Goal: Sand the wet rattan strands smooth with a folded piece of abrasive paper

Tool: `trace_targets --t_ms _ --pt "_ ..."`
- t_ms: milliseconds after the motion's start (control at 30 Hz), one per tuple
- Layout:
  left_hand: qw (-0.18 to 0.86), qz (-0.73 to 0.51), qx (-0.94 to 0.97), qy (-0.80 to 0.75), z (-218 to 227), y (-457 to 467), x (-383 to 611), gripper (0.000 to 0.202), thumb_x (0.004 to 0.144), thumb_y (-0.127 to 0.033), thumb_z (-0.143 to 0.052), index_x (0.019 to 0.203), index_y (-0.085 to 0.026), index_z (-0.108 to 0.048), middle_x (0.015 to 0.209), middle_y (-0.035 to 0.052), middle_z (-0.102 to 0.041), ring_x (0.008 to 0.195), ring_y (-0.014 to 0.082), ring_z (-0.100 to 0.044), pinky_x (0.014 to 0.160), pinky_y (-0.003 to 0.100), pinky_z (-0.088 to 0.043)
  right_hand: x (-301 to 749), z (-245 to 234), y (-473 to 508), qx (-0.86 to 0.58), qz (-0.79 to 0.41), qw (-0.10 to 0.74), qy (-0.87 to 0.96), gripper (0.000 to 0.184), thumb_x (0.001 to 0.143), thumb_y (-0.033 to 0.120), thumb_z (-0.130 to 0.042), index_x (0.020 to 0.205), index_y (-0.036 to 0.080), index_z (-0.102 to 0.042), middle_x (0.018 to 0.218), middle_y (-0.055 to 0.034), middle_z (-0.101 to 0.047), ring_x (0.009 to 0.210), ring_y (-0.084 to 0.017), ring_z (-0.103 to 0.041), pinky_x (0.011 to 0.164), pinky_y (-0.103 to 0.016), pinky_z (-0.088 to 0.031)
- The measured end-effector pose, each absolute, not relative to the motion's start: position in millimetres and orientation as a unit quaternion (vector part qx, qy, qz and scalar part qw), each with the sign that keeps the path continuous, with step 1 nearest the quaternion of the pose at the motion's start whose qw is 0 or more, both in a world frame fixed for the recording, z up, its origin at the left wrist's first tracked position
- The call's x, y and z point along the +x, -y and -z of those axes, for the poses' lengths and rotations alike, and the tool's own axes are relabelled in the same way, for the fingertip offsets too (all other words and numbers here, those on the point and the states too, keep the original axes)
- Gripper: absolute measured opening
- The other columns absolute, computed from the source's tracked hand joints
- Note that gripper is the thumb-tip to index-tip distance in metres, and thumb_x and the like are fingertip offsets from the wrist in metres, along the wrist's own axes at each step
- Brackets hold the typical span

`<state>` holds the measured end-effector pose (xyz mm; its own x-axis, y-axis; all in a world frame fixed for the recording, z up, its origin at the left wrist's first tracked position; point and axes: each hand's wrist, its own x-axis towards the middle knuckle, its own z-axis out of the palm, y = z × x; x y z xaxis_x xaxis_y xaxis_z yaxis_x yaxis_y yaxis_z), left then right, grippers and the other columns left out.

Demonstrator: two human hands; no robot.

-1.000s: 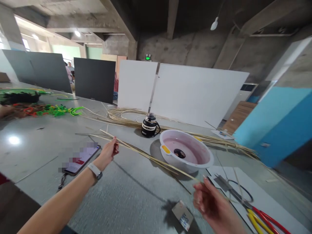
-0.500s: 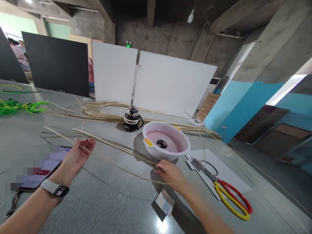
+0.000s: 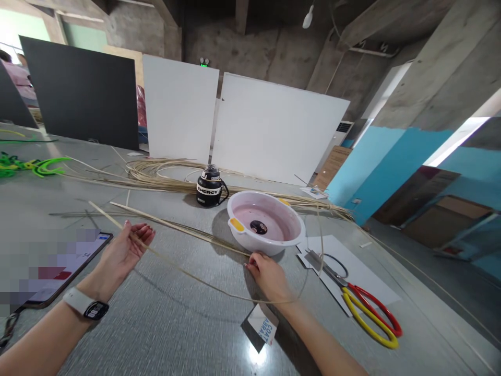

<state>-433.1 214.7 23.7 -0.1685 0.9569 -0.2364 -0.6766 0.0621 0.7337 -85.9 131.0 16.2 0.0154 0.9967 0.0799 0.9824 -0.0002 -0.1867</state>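
Note:
My left hand point(image 3: 133, 244) is palm up, its thumb pressing a thin pale cane strip point(image 3: 188, 272) against curled fingers. One end of that strip pokes out up and left of the thumb; the rest sags across the table, passes over my right wrist and bends up in a loop beside the basin. My right hand point(image 3: 268, 274) rests on the table at the front of the pinkish-white basin point(image 3: 295, 237), fingers closed around the near end of a small bundle of cane strips point(image 3: 183, 228). Its fingertips are partly hidden. Pinkish liquid and a dark round patch show inside the basin.
Scissors point(image 3: 370, 318) with red and yellow handles lie over white sheets point(image 3: 371, 277) at right. A sandpaper piece point(image 3: 261, 325) is near my right forearm, a phone point(image 3: 74, 274) at left. Behind stand a black bottle point(image 3: 209, 193) and long cane coils point(image 3: 156, 180).
The strip sticks out less beyond my left hand, and its far part has swung up into a loop at the right. My right hand stays by the bundle's end. The view has shifted slightly.

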Motion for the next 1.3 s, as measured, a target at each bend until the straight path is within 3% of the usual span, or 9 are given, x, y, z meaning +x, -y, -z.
trace_targets --t_ms 233,333,467,600,933,1033,1300 --pt "0.613 -0.686 0.146 -0.364 -22.8 -217.0 -429.4 0.047 0.105 -0.026 -0.032 0.074 -0.011 -0.063 0.065 0.0025 -0.069 0.059 0.0097 -0.069 0.064 0.021 -0.062 -85.3 -15.4 -132.5 -0.724 -0.008 0.108 0.681 0.013 0.093 0.023 -0.055 0.096 0.018 -0.067 0.104 -0.0089 -0.069 0.098 -0.024 -0.065 0.081 -0.032 -0.045" --pt "0.617 -0.687 0.137 -0.36 -23.6 -215.6 -428.2 0.046 0.106 -0.025 -0.032 0.075 -0.01 -0.062 0.064 0.0022 -0.068 0.057 0.0101 -0.068 0.061 0.022 -0.062 -85.6 -15.4 -132.5 -0.72 -0.004 0.106 0.686 0.015 0.094 0.023 -0.054 0.093 0.019 -0.068 0.101 -0.0066 -0.07 0.097 -0.022 -0.065 0.08 -0.03 -0.045" --pt "0.617 -0.688 0.129 -0.36 -25.2 -213.3 -426.3 0.044 0.106 -0.026 -0.034 0.076 -0.01 -0.062 0.064 0.0012 -0.067 0.055 0.0098 -0.067 0.059 0.021 -0.061 -86.8 -13.3 -132.3 -0.727 0.01 0.104 0.678 0.021 0.096 0.023 -0.051 0.108 0.019 -0.067 0.113 -0.0089 -0.069 0.102 -0.023 -0.066 0.081 -0.03 -0.046" --pt "0.616 -0.687 0.124 -0.365 -24.5 -213.0 -425.9 0.042 0.105 -0.026 -0.037 0.077 -0.01 -0.062 0.065 -0.0001 -0.066 0.055 0.0093 -0.066 0.057 0.021 -0.06 -86.1 -11.2 -133.2 -0.727 0.015 0.095 0.68 0.019 0.096 0.026 -0.052 0.099 0.02 -0.07 0.105 -0.0063 -0.071 0.097 -0.022 -0.067 0.077 -0.029 -0.048" --pt "0.611 -0.676 0.118 -0.394 -21.2 -217.1 -426.7 0.04 0.105 -0.028 -0.038 0.078 -0.011 -0.062 0.062 -0.0021 -0.062 0.052 0.0089 -0.063 0.054 0.021 -0.058 -83.4 -2.7 -135.6 -0.714 0.051 0.076 0.694 0.031 0.099 0.027 -0.045 0.121 0.022 -0.066 0.116 -0.0101 -0.07 0.105 -0.024 -0.066 0.085 -0.032 -0.049" --pt "0.611 -0.673 0.119 -0.4 -23.4 -216.2 -425.9 0.042 0.106 -0.028 -0.036 0.079 -0.01 -0.063 0.062 -0.002 -0.062 0.052 0.0087 -0.063 0.054 0.021 -0.057 -85.0 -0.5 -138.0 -0.708 0.048 0.073 0.701 0.034 0.099 0.026 -0.044 0.126 0.023 -0.064 0.112 -0.01 -0.071 0.101 -0.023 -0.068 0.08 -0.031 -0.05" --pt "0.614 -0.67 0.126 -0.399 -24.2 -213.7 -424.9 0.043 0.106 -0.025 -0.035 0.077 -0.01 -0.063 0.059 -0.0015 -0.062 0.05 0.0084 -0.062 0.054 0.019 -0.058 -90.2 -9.8 -135.4 -0.695 0.031 0.09 0.712 0.031 0.101 0.032 -0.041 0.098 0.023 -0.071 0.1 -0.0043 -0.073 0.094 -0.016 -0.069 0.078 -0.024 -0.049"
